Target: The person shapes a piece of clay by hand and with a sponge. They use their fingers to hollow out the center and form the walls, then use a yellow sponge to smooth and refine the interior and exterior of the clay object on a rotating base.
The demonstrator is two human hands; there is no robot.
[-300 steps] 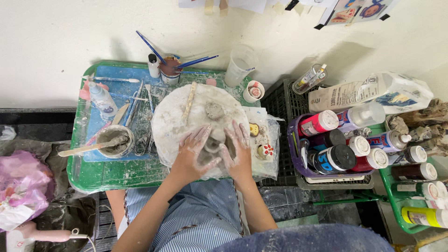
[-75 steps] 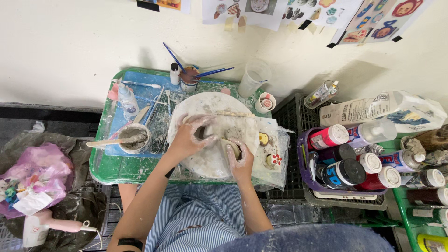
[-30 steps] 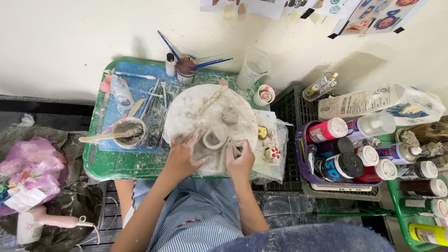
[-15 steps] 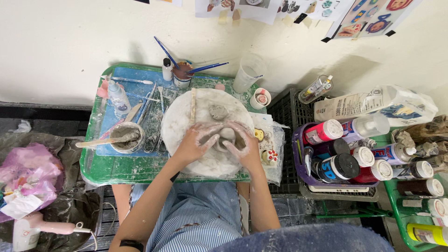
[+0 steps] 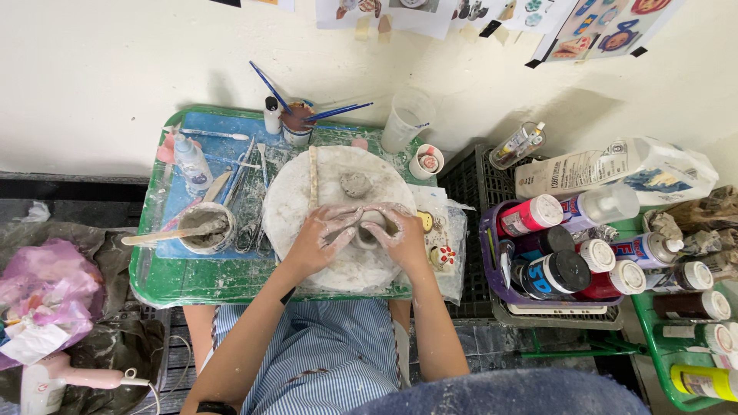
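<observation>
Both my hands are cupped around a small grey clay piece [image 5: 364,232] on a round white turntable board [image 5: 296,200]. My left hand [image 5: 319,240] wraps its left side, fingers curled over the top. My right hand [image 5: 398,235] holds its right side. Both hands are smeared with clay. A separate clay lump [image 5: 356,184] lies just beyond my fingers, and a wooden stick [image 5: 313,175] rests on the board's left part.
The board sits on a green tray [image 5: 161,269] with a slurry bowl [image 5: 204,228], metal tools [image 5: 247,192], a brush cup [image 5: 295,123] and a plastic cup [image 5: 406,121]. A purple basket of paint bottles [image 5: 567,250] stands at right. A pink bag [image 5: 44,288] lies at left.
My hands have stayed on the clay piece, closing more tightly around it and shifting slightly toward the board's right side.
</observation>
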